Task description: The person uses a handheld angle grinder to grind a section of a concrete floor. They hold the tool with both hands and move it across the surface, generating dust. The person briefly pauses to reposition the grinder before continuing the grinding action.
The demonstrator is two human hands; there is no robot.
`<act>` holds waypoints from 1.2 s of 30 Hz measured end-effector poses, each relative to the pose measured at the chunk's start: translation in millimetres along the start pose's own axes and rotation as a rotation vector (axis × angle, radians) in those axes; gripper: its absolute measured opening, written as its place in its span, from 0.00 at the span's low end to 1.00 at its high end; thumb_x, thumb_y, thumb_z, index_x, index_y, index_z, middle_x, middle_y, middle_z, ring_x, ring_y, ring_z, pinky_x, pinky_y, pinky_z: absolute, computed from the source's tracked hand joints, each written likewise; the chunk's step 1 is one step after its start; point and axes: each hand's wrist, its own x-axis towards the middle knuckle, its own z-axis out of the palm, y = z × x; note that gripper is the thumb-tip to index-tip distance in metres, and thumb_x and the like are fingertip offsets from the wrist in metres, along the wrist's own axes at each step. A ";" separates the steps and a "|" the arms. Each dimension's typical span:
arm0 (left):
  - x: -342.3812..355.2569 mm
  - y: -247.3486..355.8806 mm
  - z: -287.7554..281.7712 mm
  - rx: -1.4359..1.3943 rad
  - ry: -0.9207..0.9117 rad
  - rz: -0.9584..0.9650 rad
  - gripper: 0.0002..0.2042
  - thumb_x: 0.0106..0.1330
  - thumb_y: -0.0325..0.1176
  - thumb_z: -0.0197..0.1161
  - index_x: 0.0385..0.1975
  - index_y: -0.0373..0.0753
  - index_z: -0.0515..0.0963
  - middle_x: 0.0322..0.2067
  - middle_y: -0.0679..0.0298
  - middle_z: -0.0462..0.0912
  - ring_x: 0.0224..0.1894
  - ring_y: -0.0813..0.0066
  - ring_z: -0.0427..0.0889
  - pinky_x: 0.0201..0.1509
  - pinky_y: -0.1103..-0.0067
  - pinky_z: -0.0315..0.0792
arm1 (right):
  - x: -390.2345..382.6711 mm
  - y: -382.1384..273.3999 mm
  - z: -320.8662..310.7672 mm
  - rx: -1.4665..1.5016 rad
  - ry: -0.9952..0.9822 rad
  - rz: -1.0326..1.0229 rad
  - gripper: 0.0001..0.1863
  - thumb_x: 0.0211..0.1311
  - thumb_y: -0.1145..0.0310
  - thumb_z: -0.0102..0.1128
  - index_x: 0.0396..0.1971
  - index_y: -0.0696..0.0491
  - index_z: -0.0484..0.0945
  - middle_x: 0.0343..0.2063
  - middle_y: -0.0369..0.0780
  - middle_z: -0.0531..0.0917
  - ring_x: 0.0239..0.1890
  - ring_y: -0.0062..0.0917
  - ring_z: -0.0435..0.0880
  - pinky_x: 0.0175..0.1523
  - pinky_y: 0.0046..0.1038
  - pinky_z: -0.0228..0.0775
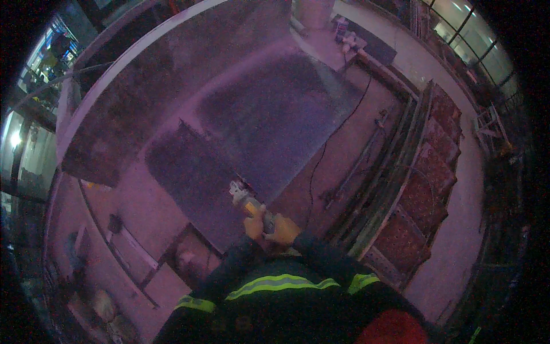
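Observation:
An angle grinder (250, 207) with a pale metal head is in front of my body, its head pointing forward and slightly left. My left hand (253, 227) is closed round the grinder's body just behind the head. Farther back, my right hand (285, 230) grips the rear of the same tool. Beneath and beyond it spreads a large dark flat plate (281, 114), with the grinder's head over its near part. Whether the disc touches the plate I cannot tell, as the picture is dim and grainy.
A dark cable (326, 143) runs along the plate's right side. Long metal bars (385, 198) lie to the right, beside rusty perforated panels (427, 183). A tall curved wall-like sheet (132, 92) stands at the far left. Small items (348, 39) rest at the back right.

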 end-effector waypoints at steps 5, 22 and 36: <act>26.7 -28.6 -3.9 -0.059 0.062 0.069 0.25 0.57 0.48 0.66 0.36 0.26 0.75 0.31 0.58 0.80 0.32 0.70 0.79 0.37 0.72 0.73 | -7.6 -9.9 -4.8 0.014 0.028 0.005 0.38 0.39 0.50 0.71 0.43 0.65 0.69 0.37 0.58 0.79 0.42 0.49 0.80 0.45 0.43 0.73; 48.5 35.2 -17.0 -0.049 0.137 0.064 0.25 0.56 0.47 0.67 0.39 0.27 0.75 0.32 0.59 0.79 0.32 0.68 0.80 0.37 0.69 0.74 | 67.3 -30.8 -6.1 0.024 0.014 -0.083 0.35 0.39 0.54 0.70 0.43 0.65 0.70 0.39 0.57 0.79 0.44 0.47 0.80 0.48 0.41 0.72; 47.0 33.2 -24.8 -0.004 0.093 -0.021 0.30 0.53 0.52 0.68 0.39 0.25 0.75 0.33 0.57 0.80 0.33 0.69 0.79 0.38 0.71 0.73 | 53.2 -40.6 -25.4 -0.013 -0.071 -0.145 0.38 0.39 0.50 0.70 0.42 0.65 0.69 0.38 0.56 0.80 0.41 0.48 0.80 0.45 0.42 0.73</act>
